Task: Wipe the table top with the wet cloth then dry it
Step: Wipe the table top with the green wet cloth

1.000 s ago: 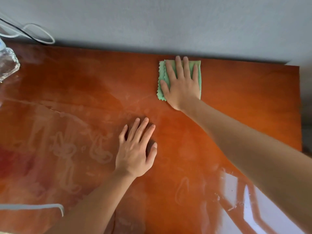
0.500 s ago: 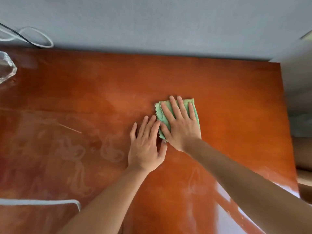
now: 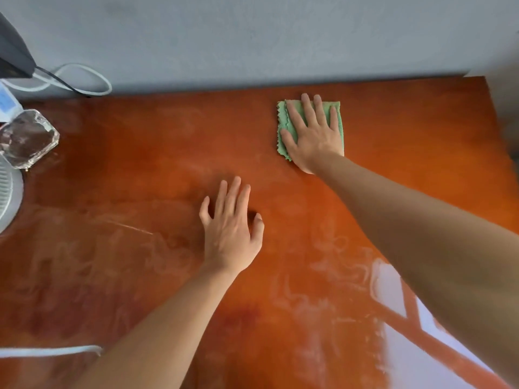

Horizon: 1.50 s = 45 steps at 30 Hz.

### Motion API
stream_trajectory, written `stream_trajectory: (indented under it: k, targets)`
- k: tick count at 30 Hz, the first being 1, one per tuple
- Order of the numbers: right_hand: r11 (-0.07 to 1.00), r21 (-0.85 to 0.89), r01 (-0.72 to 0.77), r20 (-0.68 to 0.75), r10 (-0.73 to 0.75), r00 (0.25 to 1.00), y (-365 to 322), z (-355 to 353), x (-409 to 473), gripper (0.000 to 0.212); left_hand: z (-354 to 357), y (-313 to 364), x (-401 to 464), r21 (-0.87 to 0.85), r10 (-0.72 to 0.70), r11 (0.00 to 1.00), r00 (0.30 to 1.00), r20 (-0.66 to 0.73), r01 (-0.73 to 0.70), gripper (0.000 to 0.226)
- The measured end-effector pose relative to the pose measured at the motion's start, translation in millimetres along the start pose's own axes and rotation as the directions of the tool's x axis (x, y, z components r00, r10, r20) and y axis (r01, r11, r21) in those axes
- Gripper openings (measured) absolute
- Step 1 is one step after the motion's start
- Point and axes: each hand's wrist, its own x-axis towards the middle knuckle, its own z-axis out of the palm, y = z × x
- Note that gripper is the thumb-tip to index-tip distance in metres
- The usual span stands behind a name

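Fingers (image 3: 309, 113) flat, cloth (image 3: 338, 119) pushed back toward wall

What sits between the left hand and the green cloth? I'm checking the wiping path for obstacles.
Nothing: in the head view only bare table top, faintly streaked, lies between the left hand and the green cloth under the flat right hand.
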Motion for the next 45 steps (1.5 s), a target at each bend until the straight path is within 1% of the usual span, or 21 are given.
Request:
stream_trajectory:
  k: [5,8,12,14,18,22,26,30,34,39,41,43,45]
  targets:
    - [1.0,-0.002,-0.006,-0.025,0.006,1.0,-9,6,-32,0.07,3,-9,-5,0.029,0.043,0.999,0.999,0.032,-0.044,0.059]
    - [0.999,0.003,-0.033,-0.002,0.033,0.999,-25,16,-67,0.07,2,-7,-6,0.048,0.032,0.998,0.999,0.032,-0.033,0.061]
    - [1.0,0.01,0.027,0.013,-0.027,1.0,-46,31,-115,0.071,2,-7,-6,0.043,0.025,0.999,0.999,0.023,-0.026,0.061]
    - [0.999,0.011,0.037,0.022,-0.038,0.999,-48,34,-125,0.07,3,-7,-6,0.04,0.028,0.999,1.0,0.014,-0.029,0.061]
    - [1.0,0.011,0.022,0.04,-0.022,0.999,-49,25,-99,0.071,3,-7,-5,0.048,0.026,0.998,1.0,0.004,-0.027,0.06]
    - [0.999,-0.009,0.033,0.024,-0.033,0.999,-39,10,-43,0.071,5,-7,-6,0.031,0.039,0.999,0.999,-0.034,-0.038,0.058]
    - [1.0,-0.003,0.003,0.002,-0.003,1.0,-35,1,10,0.071,8,-8,-6,0.044,0.052,0.998,0.997,-0.048,-0.05,0.056]
    - [1.0,0.002,-0.012,-0.022,0.012,1.0,-37,1,25,0.072,7,-8,-5,0.044,0.055,0.998,0.997,-0.053,-0.053,0.057]
    - [1.0,-0.012,0.022,-0.023,-0.022,0.999,-43,4,-7,0.071,6,-7,-7,0.034,0.051,0.998,0.998,-0.041,-0.05,0.057]
    - [0.993,0.016,0.116,0.017,-0.116,0.993,-64,21,-99,0.07,2,-7,-6,0.041,0.039,0.998,0.999,0.014,-0.04,0.062]
    - [0.991,0.036,0.13,0.035,-0.131,0.991,-69,29,-130,0.066,0,-7,-6,0.043,0.047,0.998,0.998,0.039,-0.048,0.065]
    - [0.991,0.047,0.123,0.048,-0.125,0.991,-71,35,-147,0.062,0,-8,-6,0.037,0.053,0.998,0.997,0.049,-0.055,0.065]
    - [0.991,0.049,0.127,0.05,-0.129,0.99,-69,36,-147,0.063,0,-9,-6,0.033,0.058,0.998,0.997,0.049,-0.06,0.065]
